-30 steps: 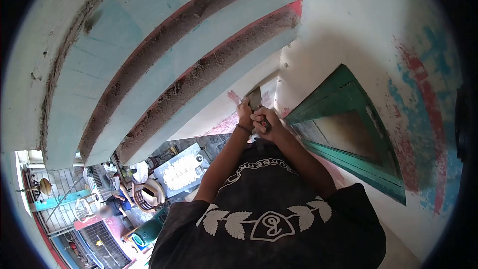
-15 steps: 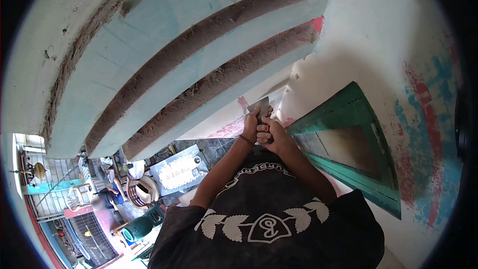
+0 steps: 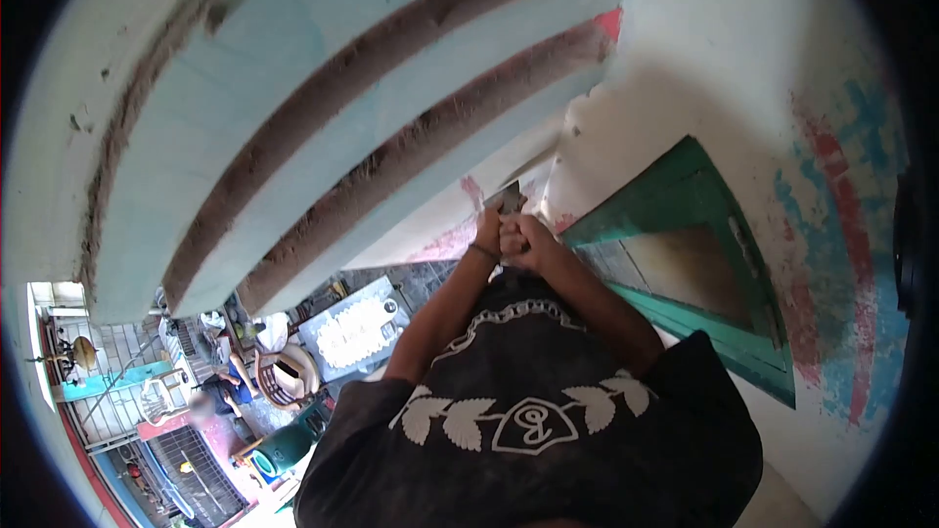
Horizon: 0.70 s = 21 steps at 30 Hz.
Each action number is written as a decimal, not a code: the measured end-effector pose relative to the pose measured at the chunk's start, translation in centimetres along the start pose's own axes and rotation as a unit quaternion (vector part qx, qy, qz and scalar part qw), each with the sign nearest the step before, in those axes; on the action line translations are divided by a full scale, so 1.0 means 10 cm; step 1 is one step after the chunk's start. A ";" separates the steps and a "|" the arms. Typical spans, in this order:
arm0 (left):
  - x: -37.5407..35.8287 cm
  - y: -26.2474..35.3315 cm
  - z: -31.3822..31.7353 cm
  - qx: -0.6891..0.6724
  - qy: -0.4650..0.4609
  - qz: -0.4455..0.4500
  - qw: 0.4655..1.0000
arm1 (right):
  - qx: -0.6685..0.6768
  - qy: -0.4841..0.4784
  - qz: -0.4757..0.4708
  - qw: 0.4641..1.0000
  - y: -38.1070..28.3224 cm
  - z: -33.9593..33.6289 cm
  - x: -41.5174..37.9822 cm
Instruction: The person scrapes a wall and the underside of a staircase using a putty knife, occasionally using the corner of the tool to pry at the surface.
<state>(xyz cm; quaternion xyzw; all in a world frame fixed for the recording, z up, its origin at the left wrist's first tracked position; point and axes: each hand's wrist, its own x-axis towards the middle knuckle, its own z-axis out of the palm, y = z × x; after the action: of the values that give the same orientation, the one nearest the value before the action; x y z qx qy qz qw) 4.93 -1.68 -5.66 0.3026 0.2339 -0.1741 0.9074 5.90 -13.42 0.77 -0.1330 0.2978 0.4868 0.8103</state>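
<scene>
The fingers of the left hand [image 3: 487,227] are bent and pinch the low end of a flat grey blade [image 3: 506,198]. The fingers of the right hand [image 3: 525,239] are curled into a fist, right up against the left hand. What is inside that fist is hidden, so I cannot tell what it grips.

Going left to right, big pale blue steps [image 3: 323,152] with brown, dusty strips curve over the top left. Down low at the left is a round, gold-coloured thing [image 3: 84,353]. Next comes another person [image 3: 233,391] in dark blue, well apart from the two hands. Near that person are a green barrel [image 3: 284,447] lying tilted and a brown chair [image 3: 284,377] with a round back. Then there is a grey tabletop [image 3: 381,295] with lots of white things on it.

The left hand has a dark bracelet [image 3: 482,250] on its wrist. The blade sticks up past both hands, near the corner of the wall. Right of the hands is a green frame [image 3: 675,176], and then a white wall [image 3: 724,59] with pink and blue paint patches.
</scene>
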 end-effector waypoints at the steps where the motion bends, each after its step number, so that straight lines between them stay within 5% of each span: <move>1: -0.04 0.09 0.24 0.001 0.065 0.018 0.998 | -0.030 -0.026 -0.008 0.999 0.01 0.01 -0.13; 4: -0.23 0.23 0.52 0.129 0.119 0.064 0.982 | -0.032 -0.024 -0.036 0.999 0.11 0.29 -0.42; 7: 0.15 0.10 -0.08 0.137 0.108 -0.052 0.983 | -0.018 -0.011 -0.017 1.000 0.00 0.06 -0.12; 13: -0.37 0.22 0.69 0.066 0.099 0.060 0.991 | -0.016 -0.052 -0.019 0.998 0.05 0.18 -0.55; 18: -0.01 -0.07 0.16 0.325 0.063 0.229 0.915 | 0.005 -0.097 0.008 0.995 -0.01 0.02 -0.53; 20: -0.30 0.19 0.70 0.077 0.142 0.031 0.986 | 0.002 -0.076 -0.004 0.997 -0.04 0.15 -0.60; 21: -0.34 0.22 0.63 0.028 0.078 0.003 0.997 | 0.001 -0.056 -0.012 0.998 -0.01 0.32 -0.69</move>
<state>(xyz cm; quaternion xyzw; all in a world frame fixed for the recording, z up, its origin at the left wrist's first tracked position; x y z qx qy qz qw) 5.12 -3.41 1.58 0.3413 0.2979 -0.1536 0.8782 4.70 -16.72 7.51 -0.1081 0.2508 0.4832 0.8318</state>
